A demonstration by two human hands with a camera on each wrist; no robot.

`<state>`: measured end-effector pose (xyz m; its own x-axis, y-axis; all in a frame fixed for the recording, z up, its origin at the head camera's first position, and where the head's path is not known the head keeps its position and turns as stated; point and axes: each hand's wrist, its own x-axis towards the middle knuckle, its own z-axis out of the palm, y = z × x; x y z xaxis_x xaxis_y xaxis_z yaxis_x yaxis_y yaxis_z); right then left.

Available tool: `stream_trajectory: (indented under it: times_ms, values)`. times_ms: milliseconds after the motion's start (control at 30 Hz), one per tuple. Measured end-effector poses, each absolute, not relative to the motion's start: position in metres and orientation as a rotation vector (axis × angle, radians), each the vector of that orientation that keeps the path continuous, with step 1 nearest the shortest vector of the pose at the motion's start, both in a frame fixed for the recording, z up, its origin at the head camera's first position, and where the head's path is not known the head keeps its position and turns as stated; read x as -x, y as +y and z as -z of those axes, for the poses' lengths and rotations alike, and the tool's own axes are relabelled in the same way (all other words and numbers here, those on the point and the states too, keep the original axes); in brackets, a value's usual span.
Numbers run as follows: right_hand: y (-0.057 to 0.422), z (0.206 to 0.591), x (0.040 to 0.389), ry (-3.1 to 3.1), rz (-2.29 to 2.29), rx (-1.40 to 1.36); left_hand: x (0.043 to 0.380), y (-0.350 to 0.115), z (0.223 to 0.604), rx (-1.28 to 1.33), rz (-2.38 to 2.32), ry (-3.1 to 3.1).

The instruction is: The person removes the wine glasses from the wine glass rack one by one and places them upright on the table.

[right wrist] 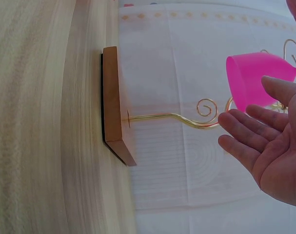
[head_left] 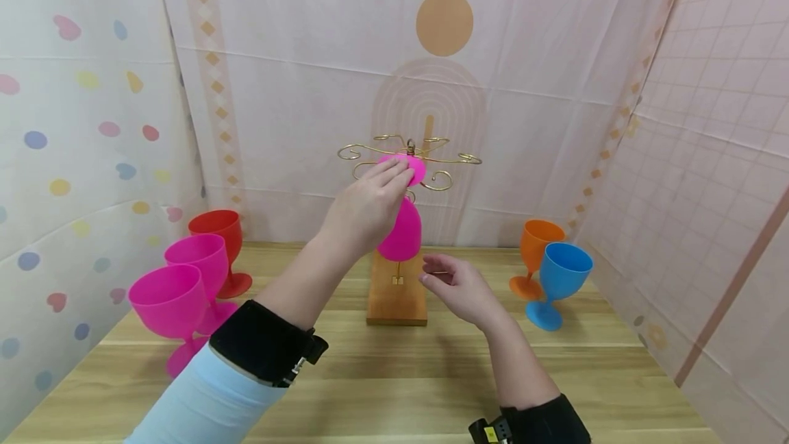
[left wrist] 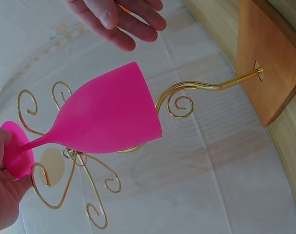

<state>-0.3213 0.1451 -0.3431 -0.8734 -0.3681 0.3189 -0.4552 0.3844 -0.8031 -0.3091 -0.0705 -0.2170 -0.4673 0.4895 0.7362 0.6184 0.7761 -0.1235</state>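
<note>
An upside-down pink goblet (head_left: 402, 233) is in my left hand (head_left: 365, 207), which grips it by the foot, as the left wrist view shows at the goblet's round base (left wrist: 16, 156). The bowl points down, in front of a gold wire rack (head_left: 468, 159) with curled arms. My right hand (head_left: 461, 288) is just below and right of the bowl's rim, palm up with fingers spread loosely in the right wrist view, holding nothing. Whether the goblet touches the rack's arms cannot be told.
The rack stands on a wooden base (head_left: 397, 310) mid-table. To the left are two pink goblets (head_left: 169, 303) and a red goblet (head_left: 222, 231), all upright. An orange goblet (head_left: 540, 242) and a blue goblet (head_left: 564, 273) stand at right. Patterned cloth hangs behind.
</note>
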Motion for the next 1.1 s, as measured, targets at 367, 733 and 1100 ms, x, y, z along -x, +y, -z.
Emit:
stream_trajectory:
  times_ms: [367, 733, 1100]
  values:
    - [0.148, 0.342, 0.321, -2.565, -1.517, -0.730, 0.303, -0.074, 0.229, 0.847, 0.202, -1.984]
    - [0.151, 0.340, 0.320, -2.560, -1.505, -0.722, 0.289, -0.077, 0.239, 0.871, 0.210, -1.893]
    - [0.156, 0.338, 0.320, -2.555, -1.503, -0.714, 0.280, -0.087, 0.257, 0.894, 0.236, -1.778]
